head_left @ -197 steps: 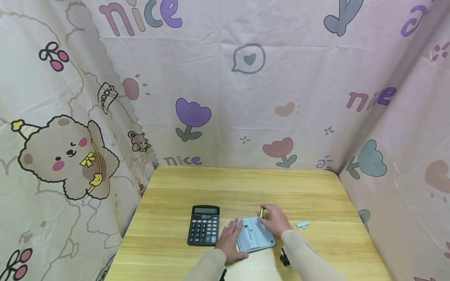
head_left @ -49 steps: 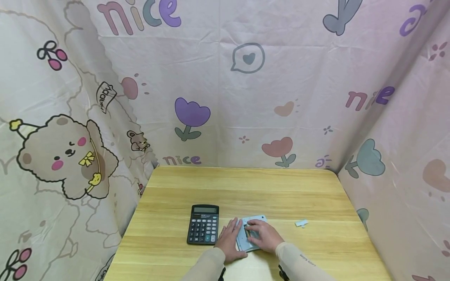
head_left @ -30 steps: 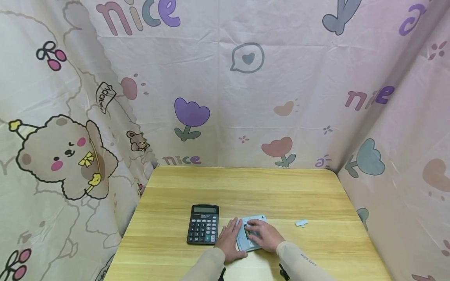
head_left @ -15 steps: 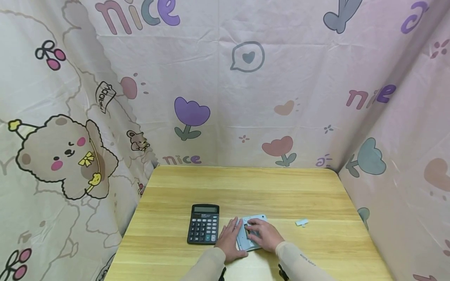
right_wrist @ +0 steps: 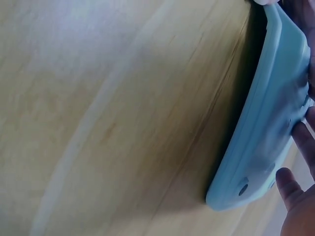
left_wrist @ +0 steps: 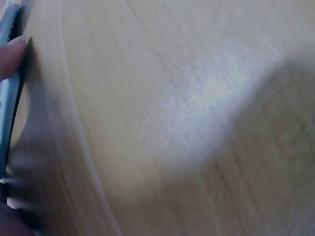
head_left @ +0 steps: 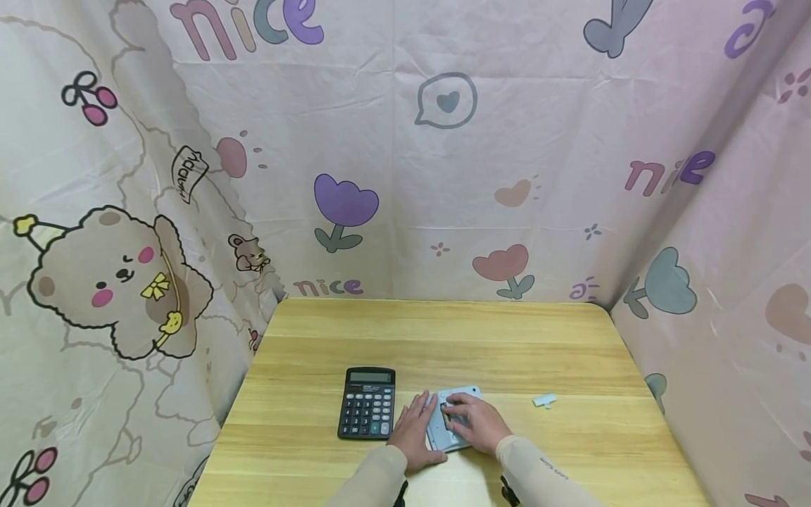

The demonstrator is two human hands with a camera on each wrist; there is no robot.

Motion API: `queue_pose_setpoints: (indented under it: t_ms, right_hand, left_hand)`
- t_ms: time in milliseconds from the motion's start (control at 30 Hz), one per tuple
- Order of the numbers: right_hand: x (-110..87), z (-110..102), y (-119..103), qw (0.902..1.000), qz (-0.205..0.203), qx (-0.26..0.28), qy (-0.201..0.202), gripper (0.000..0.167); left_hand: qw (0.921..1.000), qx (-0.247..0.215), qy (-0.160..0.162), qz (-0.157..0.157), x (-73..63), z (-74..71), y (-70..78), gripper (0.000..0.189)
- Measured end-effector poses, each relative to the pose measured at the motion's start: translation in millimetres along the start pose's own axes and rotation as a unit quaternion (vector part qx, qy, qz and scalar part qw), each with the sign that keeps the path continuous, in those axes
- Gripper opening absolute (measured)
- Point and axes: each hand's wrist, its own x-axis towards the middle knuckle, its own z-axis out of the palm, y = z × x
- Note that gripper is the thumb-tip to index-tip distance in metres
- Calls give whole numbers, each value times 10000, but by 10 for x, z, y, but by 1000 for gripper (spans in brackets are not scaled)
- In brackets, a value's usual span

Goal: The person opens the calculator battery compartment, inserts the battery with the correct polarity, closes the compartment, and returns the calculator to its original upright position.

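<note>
A light-blue calculator [head_left: 437, 431] lies face down on the table, its battery slot uncovered. My left hand [head_left: 412, 433] rests along its left side, fingers straight; the left wrist view catches only the thumb [left_wrist: 11, 58] on the edge. Over the slot, my right hand [head_left: 479, 424] has its index finger and thumb curled at the two ends of a gold-and-dark battery [head_left: 445, 417], partly covered by the fingers. In the right wrist view the casing [right_wrist: 256, 132] runs beside those fingers; the battery is hidden there.
Left of my hands lies a black calculator [head_left: 367, 403], screen up. A small light-blue battery cover [head_left: 544, 401] is on the table [head_left: 443, 338] to the right. Patterned curtains [head_left: 399, 162] stand behind and at both sides.
The right hand has brought the battery from above the calculator's top edge down into the slot. Over the last second its fingers have barely moved; the left hand has stayed put.
</note>
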Motion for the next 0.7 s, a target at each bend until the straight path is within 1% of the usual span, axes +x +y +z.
queue_pose_setpoints:
  t_ms: [167, 267, 533, 700]
  right_hand:
    - [0, 34, 3, 9991, 61, 324, 280, 31]
    - [7, 43, -5, 9981, 138, 479, 364, 31]
    - [35, 49, -12, 9971, 392, 580, 301, 31]
    - [43, 40, -39, 9963, 461, 665, 296, 30]
  left_hand:
    - [10000, -5, 50, 20, 3, 17, -15, 118]
    - [10000, -15, 58, 28, 7, 25, -22, 117]
    - [9999, -2, 102, 31, 23, 44, -40, 116]
    - [9999, 42, 148, 75, 31, 61, -49, 117]
